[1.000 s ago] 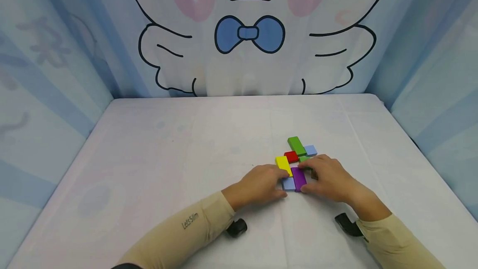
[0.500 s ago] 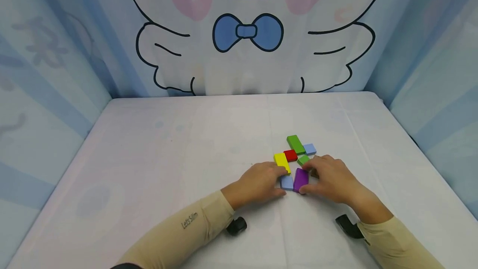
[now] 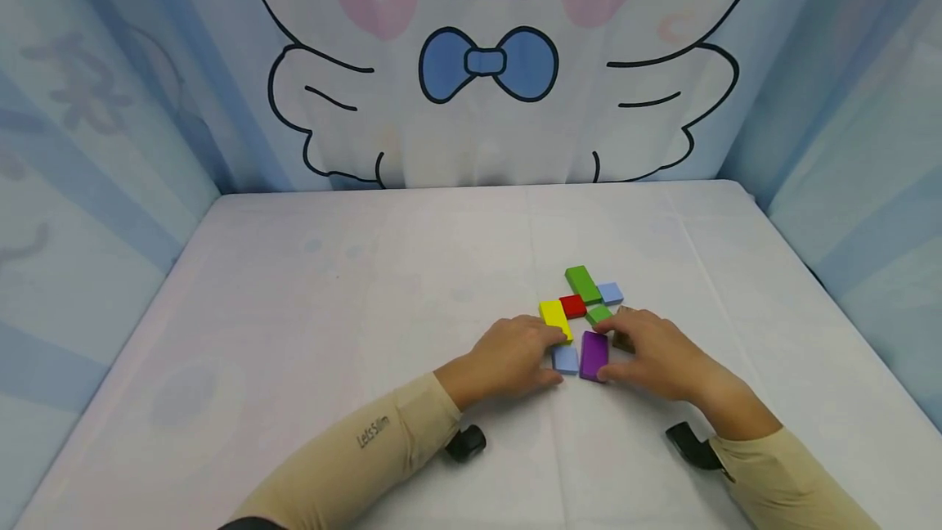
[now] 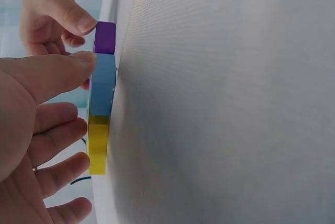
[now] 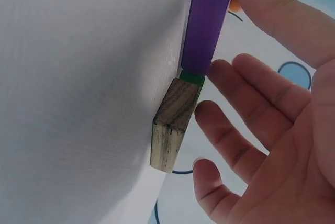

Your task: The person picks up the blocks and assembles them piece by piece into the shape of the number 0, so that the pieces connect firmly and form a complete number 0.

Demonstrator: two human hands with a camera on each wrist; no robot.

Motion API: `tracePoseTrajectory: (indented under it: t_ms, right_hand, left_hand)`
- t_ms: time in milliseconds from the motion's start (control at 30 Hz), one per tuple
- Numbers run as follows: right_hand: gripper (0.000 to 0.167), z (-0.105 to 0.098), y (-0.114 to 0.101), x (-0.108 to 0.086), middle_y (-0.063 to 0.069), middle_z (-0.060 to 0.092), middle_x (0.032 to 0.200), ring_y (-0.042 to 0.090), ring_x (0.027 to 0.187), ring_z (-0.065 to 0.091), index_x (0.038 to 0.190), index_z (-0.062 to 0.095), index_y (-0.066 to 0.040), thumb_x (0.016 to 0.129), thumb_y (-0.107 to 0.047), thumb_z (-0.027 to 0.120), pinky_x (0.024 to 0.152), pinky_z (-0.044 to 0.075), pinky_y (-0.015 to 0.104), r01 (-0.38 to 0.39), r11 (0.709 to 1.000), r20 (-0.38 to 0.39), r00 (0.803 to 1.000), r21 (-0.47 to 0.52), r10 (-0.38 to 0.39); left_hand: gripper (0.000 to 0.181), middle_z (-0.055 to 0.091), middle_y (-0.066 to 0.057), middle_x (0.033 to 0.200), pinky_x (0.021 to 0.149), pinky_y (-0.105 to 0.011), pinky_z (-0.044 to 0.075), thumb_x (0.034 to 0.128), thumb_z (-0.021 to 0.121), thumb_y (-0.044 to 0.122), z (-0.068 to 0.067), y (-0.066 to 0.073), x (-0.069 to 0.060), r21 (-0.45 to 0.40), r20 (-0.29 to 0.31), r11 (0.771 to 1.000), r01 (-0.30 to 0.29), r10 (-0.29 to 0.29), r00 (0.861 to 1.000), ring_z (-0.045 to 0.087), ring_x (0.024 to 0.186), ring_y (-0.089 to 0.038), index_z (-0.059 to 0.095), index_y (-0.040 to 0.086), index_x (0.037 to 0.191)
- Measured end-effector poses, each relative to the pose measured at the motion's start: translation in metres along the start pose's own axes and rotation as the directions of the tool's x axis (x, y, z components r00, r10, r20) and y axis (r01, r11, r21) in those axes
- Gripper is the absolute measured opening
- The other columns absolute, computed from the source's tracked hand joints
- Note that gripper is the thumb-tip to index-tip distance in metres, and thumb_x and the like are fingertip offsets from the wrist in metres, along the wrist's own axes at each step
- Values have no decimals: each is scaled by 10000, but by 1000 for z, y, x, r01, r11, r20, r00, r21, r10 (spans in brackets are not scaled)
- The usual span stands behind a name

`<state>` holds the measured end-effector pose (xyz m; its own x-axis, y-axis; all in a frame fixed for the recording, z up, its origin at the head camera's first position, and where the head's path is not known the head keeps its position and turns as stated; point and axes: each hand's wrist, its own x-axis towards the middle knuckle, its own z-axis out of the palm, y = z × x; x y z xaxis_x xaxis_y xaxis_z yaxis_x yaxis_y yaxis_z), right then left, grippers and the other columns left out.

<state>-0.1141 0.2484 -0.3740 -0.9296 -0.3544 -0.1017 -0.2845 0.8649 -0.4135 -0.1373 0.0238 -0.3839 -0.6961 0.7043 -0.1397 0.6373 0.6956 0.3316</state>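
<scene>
Small flat coloured blocks lie on the white cloth. My left hand point(image 3: 511, 360) has its index fingertip at the yellow block point(image 3: 553, 317) and its thumb beside the light blue block point(image 3: 565, 361). In the left wrist view its fingers point(image 4: 60, 174) look loosely spread. My right hand point(image 3: 658, 357) holds the purple block point(image 3: 594, 356) lengthwise, thumb at the near end and index finger at the far end. A narrow gap separates purple from light blue. A brown wooden block point(image 5: 179, 103) sits beneath the right hand, partly hidden in the head view.
Beyond the hands lie a red block point(image 3: 572, 307), a small green block point(image 3: 599, 316), a longer green block point(image 3: 584, 285) and another light blue block point(image 3: 610, 294). The white-covered table point(image 3: 294, 309) ends at a patterned curtain point(image 3: 486, 137) behind.
My right hand has shifted the purple block slightly right and toward me, away from the light blue and small green blocks, and straightened it again. The left hand has stayed almost in place.
</scene>
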Motion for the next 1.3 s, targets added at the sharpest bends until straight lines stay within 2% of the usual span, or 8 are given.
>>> tracePoseTrajectory:
  t_ms: [100,267,533,700,900,1033,1133,1300]
  right_hand:
    - [504,0,2,0,72,643,1116,284,1023,575,1243,669,-50,810,-246,835,900,499,522,11,1000,9,1000,20,-11]
    - [500,2,2,1,40,634,1044,263,984,555,1229,684,-58,800,-260,842,852,501,488,16,1000,-3,1000,-16,-16]
    - [504,5,-1,2,-4,607,953,239,937,538,1181,703,-62,776,-318,860,787,486,433,7,997,-33,999,-71,-10]
    - [471,3,2,1,8,631,990,256,963,552,1177,703,-55,789,-282,847,824,503,465,16,999,-27,999,-39,-17]
    - [497,1,6,0,82,636,1168,304,1079,554,1290,663,-83,826,-177,815,924,491,515,52,998,26,998,34,-53]
    - [464,0,5,0,113,639,1192,362,1139,533,1268,684,-109,831,-194,815,963,408,571,65,998,29,997,1,-65]
    - [434,0,3,1,114,650,1191,396,1182,503,1231,705,-117,822,-207,822,933,348,598,55,998,17,998,-29,-55]
    - [384,0,1,0,92,656,1153,408,1199,484,1176,724,-130,815,-213,827,936,331,609,34,999,13,999,-37,-34]
  left_hand:
    - [504,622,74,1337,1044,-336,414,911,749,349,0,0,0,-10,-17,1000,-11,11,1000,517,1287,-161,626,176,1368]
    - [445,652,92,1289,998,-341,437,911,749,351,1,2,-1,-14,-45,1000,-16,15,999,523,1255,-183,672,204,1324]
    - [420,671,98,1251,955,-355,449,911,748,355,4,2,0,3,-38,1000,12,-11,999,531,1211,-193,691,220,1304]
    - [391,674,101,1238,956,-359,444,915,747,337,6,1,0,-4,-45,1000,5,-5,999,528,1209,-197,703,215,1284]
    - [366,677,87,1222,940,-343,448,918,749,304,7,1,0,-15,-52,1000,0,0,999,538,1175,-186,710,195,1265]
    - [353,679,83,1203,932,-333,449,913,756,282,7,1,1,-26,-60,1000,3,-4,998,543,1151,-176,714,186,1250]
    - [338,681,85,1186,942,-335,445,915,753,266,7,1,2,-38,-62,999,10,-13,998,543,1146,-173,719,183,1241]
    - [331,680,99,1182,960,-342,435,920,749,264,7,2,3,-43,-45,999,32,-34,998,536,1159,-166,720,195,1243]
